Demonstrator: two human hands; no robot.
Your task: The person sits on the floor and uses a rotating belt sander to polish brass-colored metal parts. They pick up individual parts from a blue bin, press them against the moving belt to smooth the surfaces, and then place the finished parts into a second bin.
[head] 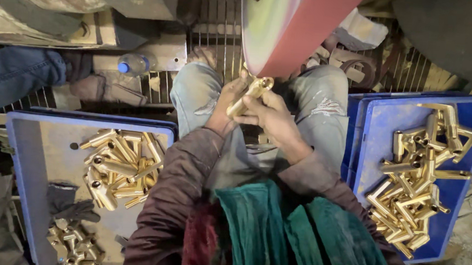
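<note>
Grimy workshop floor, metal grating [221, 21] underfoot, person seated with knees apart at a spinning buffing wheel with a reddish abrasive rim [288, 25]. Left hand [224, 107] and right hand [270, 115] are both clamped on one tubular brass fitting [249, 95], its upper end pressed against the wheel's lower edge. Blue plastic tray at left [22, 178] holds a heap of brass fittings [120, 168] plus a smaller cluster near its front corner. Blue plastic tray at right [468, 132] holds a similar, shinier pile [418, 178]. Judging by that: roughly half the batch looks polished, left heap likely pending. Can't confirm which tray is which.
</note>
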